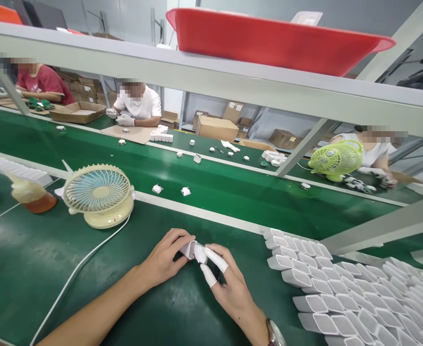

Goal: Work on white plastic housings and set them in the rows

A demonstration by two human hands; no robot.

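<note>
My left hand [167,257] is closed around a white plastic housing [188,249], its open end facing right. From the other side my right hand [229,278], with white finger cots on the thumb and a finger, pinches a small white part [200,253] with a dark edge. That part sits right at the mouth of the housing; how far it reaches inside I cannot tell. Both hands are just above the green tabletop [182,307]. To the right of them stand many white open-ended housings [315,269] in tight rows.
A cream fan [101,192] with a white cable [78,271] stands at left, beside a bottle of orange liquid [34,194]. Beyond a pale rail, small white parts [186,191] lie on the green belt [225,197]. A red tray [269,41] rests on the shelf overhead. Co-workers sit opposite.
</note>
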